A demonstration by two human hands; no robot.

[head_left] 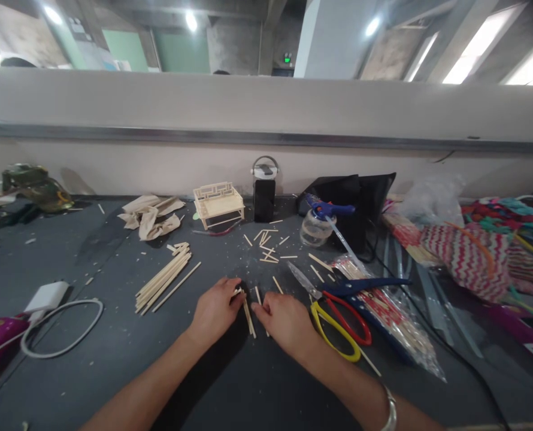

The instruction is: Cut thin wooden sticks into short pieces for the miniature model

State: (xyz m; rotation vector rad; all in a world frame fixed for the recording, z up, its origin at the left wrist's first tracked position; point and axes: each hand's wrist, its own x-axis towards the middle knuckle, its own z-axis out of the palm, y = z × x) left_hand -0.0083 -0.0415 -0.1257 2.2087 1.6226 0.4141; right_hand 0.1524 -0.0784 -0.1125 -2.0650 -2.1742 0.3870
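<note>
1. The left hand (217, 310), in the head view, had thumb and forefinger closed on the far ends of a few short sticks (250, 320), near the middle of the table (114, 371).
2. The right hand (288, 323) was curled, its thumb at a single stick (258, 297); whether it gripped, I couldn't tell.
3. Such thin wood probably called for a light pinch, ends kept even.
4. Scissors (317, 293) lay just right, best avoided.
</note>
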